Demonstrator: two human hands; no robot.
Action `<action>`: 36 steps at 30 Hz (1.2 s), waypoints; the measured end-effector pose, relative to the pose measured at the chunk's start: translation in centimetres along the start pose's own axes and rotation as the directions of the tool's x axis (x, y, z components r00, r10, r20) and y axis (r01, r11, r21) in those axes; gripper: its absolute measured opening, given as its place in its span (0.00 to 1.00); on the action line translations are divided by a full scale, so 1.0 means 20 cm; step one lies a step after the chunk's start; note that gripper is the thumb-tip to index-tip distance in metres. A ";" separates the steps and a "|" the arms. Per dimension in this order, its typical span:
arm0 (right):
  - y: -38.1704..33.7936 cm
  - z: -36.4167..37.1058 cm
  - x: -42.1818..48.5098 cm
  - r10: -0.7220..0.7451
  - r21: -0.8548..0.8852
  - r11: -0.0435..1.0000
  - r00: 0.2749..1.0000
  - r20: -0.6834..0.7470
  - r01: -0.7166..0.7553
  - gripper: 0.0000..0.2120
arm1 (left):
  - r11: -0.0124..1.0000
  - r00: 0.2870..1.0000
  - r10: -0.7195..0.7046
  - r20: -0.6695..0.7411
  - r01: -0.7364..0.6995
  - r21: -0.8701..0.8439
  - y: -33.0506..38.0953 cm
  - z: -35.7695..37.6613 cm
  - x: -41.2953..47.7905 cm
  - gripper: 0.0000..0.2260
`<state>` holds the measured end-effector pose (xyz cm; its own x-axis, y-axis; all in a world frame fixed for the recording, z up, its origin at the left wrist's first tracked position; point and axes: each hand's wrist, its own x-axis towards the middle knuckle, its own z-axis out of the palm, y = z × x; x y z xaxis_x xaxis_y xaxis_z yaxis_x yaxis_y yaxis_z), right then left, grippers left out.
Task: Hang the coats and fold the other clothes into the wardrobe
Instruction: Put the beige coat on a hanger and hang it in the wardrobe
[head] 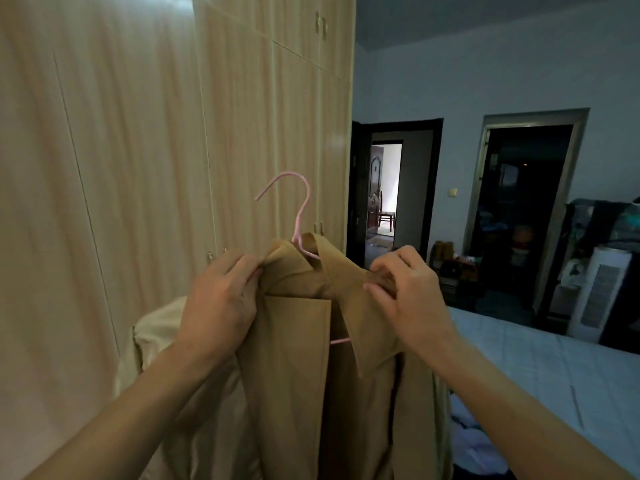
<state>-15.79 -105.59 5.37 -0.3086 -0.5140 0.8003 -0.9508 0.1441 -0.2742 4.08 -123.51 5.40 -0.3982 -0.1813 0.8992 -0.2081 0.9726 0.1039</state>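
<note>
The left hand [221, 299] has its fingers curled round one shoulder of the tan coat [298, 375], bunching the cloth just beside the collar. The right hand [408, 292] pinches the other shoulder between thumb and fingertips. Both hold the garment up at chest height, in front of the wardrobe [138, 133].

The coat is draped on a pink hanger [302, 216]. Its hook rises free above the collar, and a short pink stretch shows lower down between the lapels.

The step in hand looks like seating the coat on the hanger. To do it well, each shoulder seam should be drawn out over its end of the hanger so the weight sits evenly. The collar should lie flat round the neck of the hook, not crumpled as it is near the left hand. A lopsided coat would probably slide off once hung.

The wardrobe doors seen here look closed, with small handles [216, 253] just behind the left hand. One hand will likely have to take the hook alone while the other opens a door.

A cream garment [156, 334] hangs behind the left wrist; whether it belongs to the coat cannot be told. To the right lie the bed [554, 368] and, at its near edge, pale clothes [471, 441], presumably not yet folded.
</note>
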 end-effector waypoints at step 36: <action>-0.07 -0.03 0.12 0.106 0.311 0.943 0.993 0.052 -0.117 0.03 | 0.951 0.988 0.147 0.054 -0.156 0.267 0.04 0.05 -0.07 0.13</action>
<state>-15.12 -106.42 7.98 -0.4058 -0.5389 0.7382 -0.8530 -0.0668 -0.5177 3.57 -122.72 3.87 -0.4723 -0.0444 0.8803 -0.3741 0.9144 -0.1546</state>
